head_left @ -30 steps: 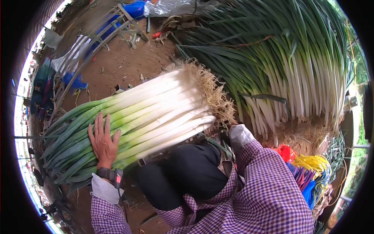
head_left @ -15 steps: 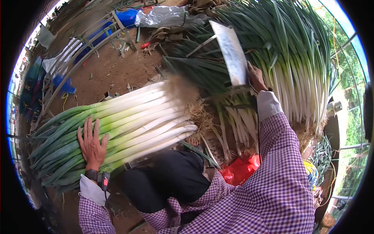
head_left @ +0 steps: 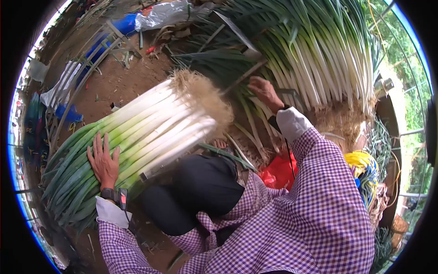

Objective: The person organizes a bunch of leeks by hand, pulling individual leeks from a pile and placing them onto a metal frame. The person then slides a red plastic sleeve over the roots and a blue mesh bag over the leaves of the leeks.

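Observation:
A thick bundle of long green onions point(head_left: 150, 121) lies at a slant across and beside my knees, its roots point(head_left: 200, 98) toward the upper right. My left hand point(head_left: 104, 160) rests flat on its green part, fingers spread. My right hand point(head_left: 266, 93) is raised beyond the root end, fingers loosely bent and apart, with nothing visible in them. Above it, a flat metal-looking panel point(head_left: 235, 29) with thin bars stands tilted, nearly edge-on; a gap shows between it and the hand. More long green onions point(head_left: 315, 64) lean in a large pile at the upper right.
A red plastic bag point(head_left: 279, 171) lies right of my knees. Yellow and blue cords point(head_left: 362, 164) sit farther right. At the upper left are a frame of thin bars point(head_left: 107, 43), blue plastic point(head_left: 125, 23) and silver sheeting point(head_left: 164, 14), on brown soil point(head_left: 123, 77).
My right hand has come away from the panel and moved left. The panel has turned nearly edge-on. The bundle's root end has swung up a little; my left hand stays on it.

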Motion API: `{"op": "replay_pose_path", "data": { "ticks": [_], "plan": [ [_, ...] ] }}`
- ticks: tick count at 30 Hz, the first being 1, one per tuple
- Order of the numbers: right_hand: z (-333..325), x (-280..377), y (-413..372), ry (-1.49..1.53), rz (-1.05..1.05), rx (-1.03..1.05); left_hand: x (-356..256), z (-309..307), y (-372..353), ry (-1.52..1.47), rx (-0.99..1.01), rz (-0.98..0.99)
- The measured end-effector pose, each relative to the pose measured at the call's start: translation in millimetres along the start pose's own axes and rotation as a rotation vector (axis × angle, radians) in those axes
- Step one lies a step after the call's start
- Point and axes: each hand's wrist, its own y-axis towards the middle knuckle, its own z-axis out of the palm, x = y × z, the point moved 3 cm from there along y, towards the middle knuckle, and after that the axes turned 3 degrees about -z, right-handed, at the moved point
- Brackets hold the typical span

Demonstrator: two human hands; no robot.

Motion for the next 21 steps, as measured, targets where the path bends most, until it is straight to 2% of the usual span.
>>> {"op": "replay_pose_path", "data": {
  "ticks": [2,3,5,6,8,10,12,13,15,17,19,21],
  "plan": [
    [16,-48,-67,-0.033,-0.241,0.033,1,3,1,0.022,-0.001,0.0],
    [21,-64,-109,-0.119,-0.284,0.124,3,6,2,0.06,0.001,0.006],
    [32,-96,-199,-0.08,-0.104,0.298,5,8,1,0.081,0.012,0.005],
    [36,-111,-245,0.045,0.117,0.374,5,12,3,0.087,0.015,0.002],
    [36,-119,-331,0.01,0.264,0.355,11,21,2,0.104,-0.016,0.016],
    [41,-157,-413,-0.181,0.404,0.25,15,30,3,0.105,-0.036,0.028],
    [32,-174,-466,-0.243,0.546,0.352,25,41,5,0.1,-0.064,0.037],
    [36,-194,-503,-0.113,0.679,0.14,30,46,7,0.098,-0.071,0.035],
    [32,-222,-544,-0.166,0.746,0.092,27,54,2,0.051,-0.053,0.03],
    [14,-186,-542,-0.237,0.675,0.028,29,49,4,-0.027,-0.039,0.003],
    [5,-163,-525,-0.373,0.669,-0.073,42,67,6,-0.316,-0.017,-0.012],
    [-1,-170,-512,-0.278,0.618,-0.22,38,64,9,-0.516,0.018,-0.016]
  ]
}}
